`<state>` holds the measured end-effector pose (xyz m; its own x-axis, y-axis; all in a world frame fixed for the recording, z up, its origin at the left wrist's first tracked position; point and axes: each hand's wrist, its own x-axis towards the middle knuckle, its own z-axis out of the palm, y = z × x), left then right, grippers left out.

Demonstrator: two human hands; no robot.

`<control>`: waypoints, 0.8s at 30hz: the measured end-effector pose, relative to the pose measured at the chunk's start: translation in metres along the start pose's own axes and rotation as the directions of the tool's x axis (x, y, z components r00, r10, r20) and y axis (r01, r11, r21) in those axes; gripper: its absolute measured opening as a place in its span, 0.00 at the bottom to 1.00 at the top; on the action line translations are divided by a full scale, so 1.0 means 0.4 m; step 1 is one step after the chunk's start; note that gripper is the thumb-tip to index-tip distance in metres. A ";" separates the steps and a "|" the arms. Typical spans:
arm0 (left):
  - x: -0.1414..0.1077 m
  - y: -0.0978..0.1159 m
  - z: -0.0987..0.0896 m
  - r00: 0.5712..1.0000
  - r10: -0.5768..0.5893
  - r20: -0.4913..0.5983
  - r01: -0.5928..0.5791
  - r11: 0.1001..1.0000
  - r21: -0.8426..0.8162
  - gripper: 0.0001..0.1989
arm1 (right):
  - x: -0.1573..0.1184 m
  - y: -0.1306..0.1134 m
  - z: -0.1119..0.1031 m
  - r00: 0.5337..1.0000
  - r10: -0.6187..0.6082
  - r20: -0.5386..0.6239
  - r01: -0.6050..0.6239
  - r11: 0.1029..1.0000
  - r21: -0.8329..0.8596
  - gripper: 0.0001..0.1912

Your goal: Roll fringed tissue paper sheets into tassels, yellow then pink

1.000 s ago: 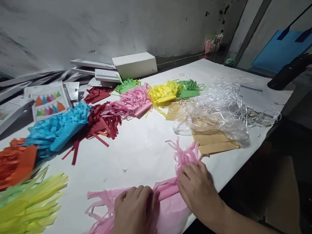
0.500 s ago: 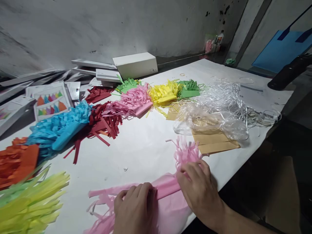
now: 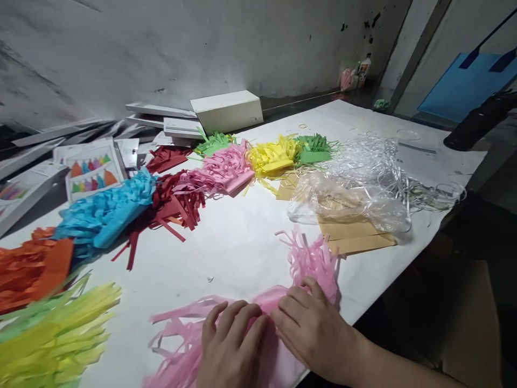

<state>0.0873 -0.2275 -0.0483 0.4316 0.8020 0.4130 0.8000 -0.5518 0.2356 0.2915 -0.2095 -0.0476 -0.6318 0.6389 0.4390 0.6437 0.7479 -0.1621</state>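
A sheet of pink tissue paper (image 3: 312,261) with fringed ends lies near the table's front edge. One fringe points away from me and another spreads out to the left. My left hand (image 3: 234,342) is closed over its middle, fingers curled down onto the paper. Close beside it, my right hand (image 3: 313,328) presses and pinches the paper just below the far fringe. Both sets of fingertips are partly hidden, so the fold under them does not show clearly.
Fringed tissue bundles in orange (image 3: 56,269), blue (image 3: 109,210), dark red (image 3: 169,207) and yellow (image 3: 274,153) line the left and back. A clear plastic bag (image 3: 351,199) rests on brown paper (image 3: 359,237), near white strings (image 3: 363,156). A white box (image 3: 226,110) stands by the wall.
My right hand has moved left and nearer to me along the pink paper, closer to my left hand. More of the far fringe shows. The left hand has shifted slightly right.
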 end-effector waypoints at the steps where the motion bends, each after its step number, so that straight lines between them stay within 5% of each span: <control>1: 0.001 0.002 0.001 1.000 -0.010 0.018 0.010 1.000 -0.015 0.12 | 0.002 -0.002 -0.001 1.000 -0.012 0.013 0.012 1.000 -0.022 0.09; 6: 0.004 -0.006 0.001 0.996 -0.063 0.068 0.063 0.998 -0.012 0.13 | 0.003 0.004 0.003 0.998 -0.037 0.046 0.041 0.995 -0.090 0.11; 15: 0.018 -0.030 -0.036 0.986 0.098 0.134 -0.101 0.995 0.018 0.11 | 0.021 -0.007 0.011 0.998 -0.056 0.007 0.056 0.993 -0.099 0.10; 24: -0.041 -0.014 -0.006 0.999 -0.015 -0.036 0.015 1.000 -0.003 0.09 | -0.019 0.033 -0.009 0.999 -0.048 0.002 0.048 0.998 -0.036 0.11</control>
<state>0.0746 -0.2381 -0.0544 0.4045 0.8012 0.4410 0.8051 -0.5407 0.2439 0.3062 -0.2050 -0.0498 -0.6627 0.6029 0.4442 0.6278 0.7707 -0.1092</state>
